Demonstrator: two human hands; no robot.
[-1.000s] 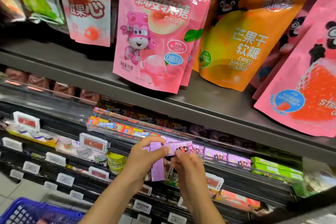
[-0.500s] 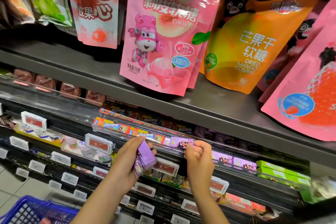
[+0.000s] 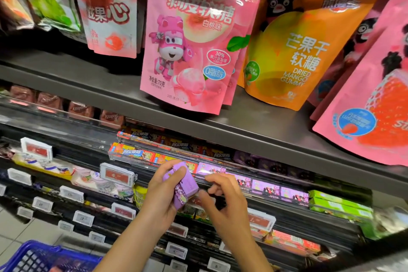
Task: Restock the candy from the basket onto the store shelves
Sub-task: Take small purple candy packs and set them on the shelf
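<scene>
Gripping a stack of purple candy packs [image 3: 181, 185], the left hand [image 3: 162, 196] is held before the sloped shelf [image 3: 276, 192], just below its purple row. The right hand [image 3: 223, 201], fingers loosely curled and holding nothing, is seen just beside the packs. A blue basket [image 3: 33, 256] is seen at lower left.

Two bare forearms; left hand [image 3: 162, 196] and right hand [image 3: 225, 203] ungloved, no sleeves
</scene>
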